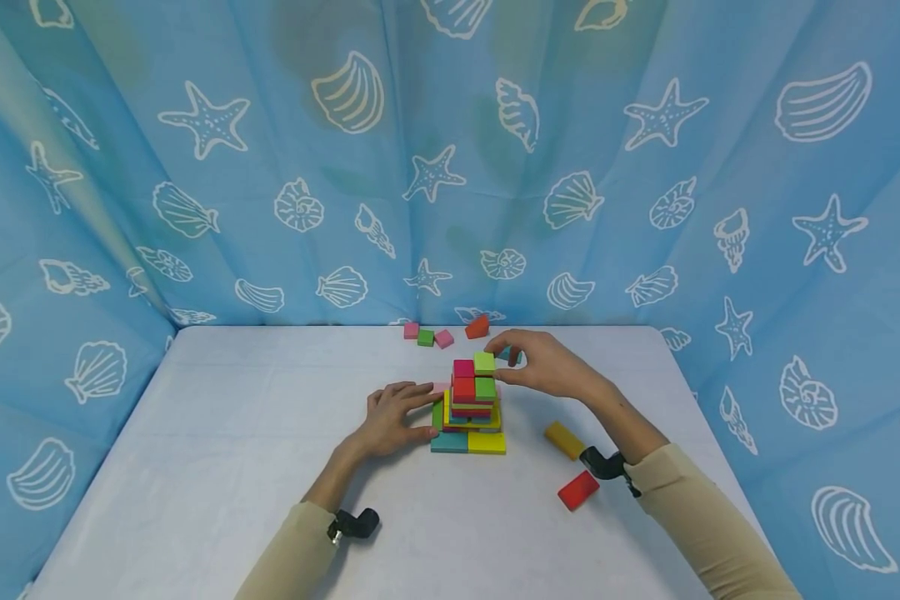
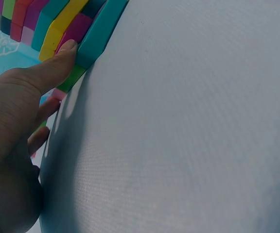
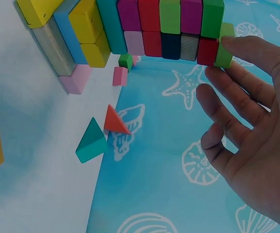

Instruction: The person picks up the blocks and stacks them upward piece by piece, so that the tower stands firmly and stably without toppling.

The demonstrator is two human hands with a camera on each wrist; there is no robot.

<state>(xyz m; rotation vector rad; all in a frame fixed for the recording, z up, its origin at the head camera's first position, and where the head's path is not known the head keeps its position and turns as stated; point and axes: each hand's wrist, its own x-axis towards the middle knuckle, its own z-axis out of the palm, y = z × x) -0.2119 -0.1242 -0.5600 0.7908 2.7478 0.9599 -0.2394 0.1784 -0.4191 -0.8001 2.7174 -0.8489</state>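
A stepped tower of coloured wooden blocks [image 1: 474, 419] stands mid-table, with teal and yellow blocks along its front base and narrower layers above. On its top right sits a light green block [image 1: 483, 363], which my right hand [image 1: 543, 362] pinches between thumb and fingertips. The right wrist view shows this light green block [image 3: 225, 46] lying against a red and a green block. At the tower's lower left, my left hand [image 1: 393, 417] touches the side with thumb and fingers spread. Its thumb [image 2: 64, 56] presses near a purple block above the teal base block [image 2: 98, 36].
Right of the tower lie a yellow block [image 1: 564, 440] and a red block [image 1: 578, 491], close to my right forearm. Behind it are pink cubes [image 1: 412, 331], a green cube [image 1: 425, 337], an orange-red triangle [image 1: 477, 326] and a teal triangle [image 3: 92, 141]. A blue shell-patterned curtain [image 1: 435, 217] borders the table.
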